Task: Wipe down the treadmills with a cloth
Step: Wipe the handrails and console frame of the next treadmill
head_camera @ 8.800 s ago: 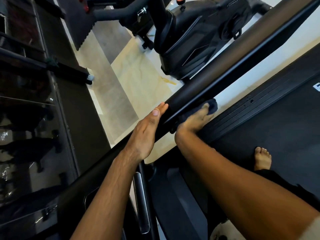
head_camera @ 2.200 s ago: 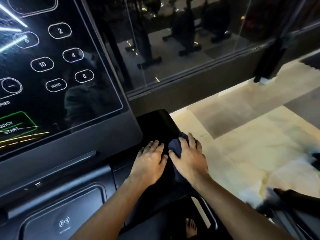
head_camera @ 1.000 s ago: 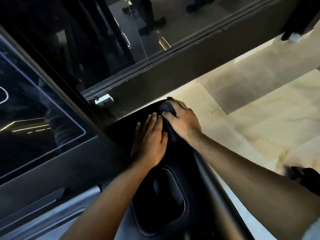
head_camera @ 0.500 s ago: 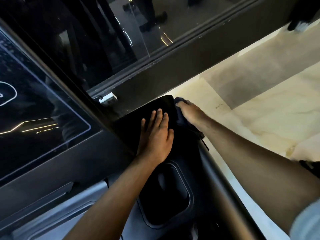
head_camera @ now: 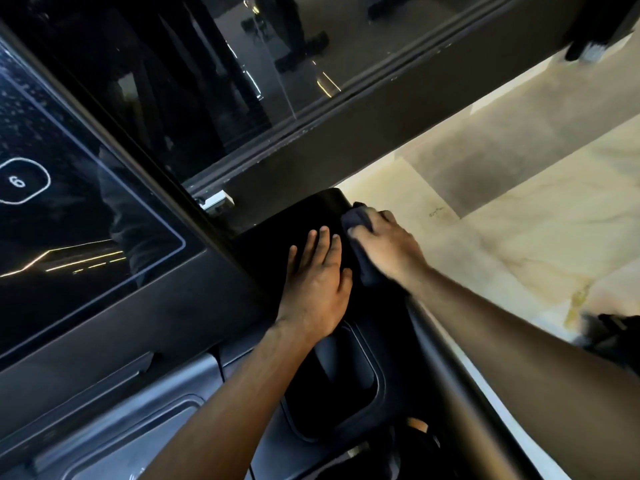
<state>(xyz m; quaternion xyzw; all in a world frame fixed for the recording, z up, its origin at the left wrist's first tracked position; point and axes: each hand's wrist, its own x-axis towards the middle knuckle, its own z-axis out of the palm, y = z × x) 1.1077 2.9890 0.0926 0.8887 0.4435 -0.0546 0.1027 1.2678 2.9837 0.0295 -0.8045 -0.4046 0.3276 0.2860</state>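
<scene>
Cloth (head_camera: 358,220): lies mid-frame along the right edge of the treadmill (head_camera: 311,216), bunched under the right hand (head_camera: 388,251), fingers curled round it; left hand (head_camera: 318,278) flat just left, fingers nearly together.

The left hand (head_camera: 317,282) lies flat, fingers straight, on the treadmill's black console corner (head_camera: 294,220). Just beside it on the right, the right hand (head_camera: 388,247) grips a dark cloth (head_camera: 356,218) against that corner's edge.
</scene>
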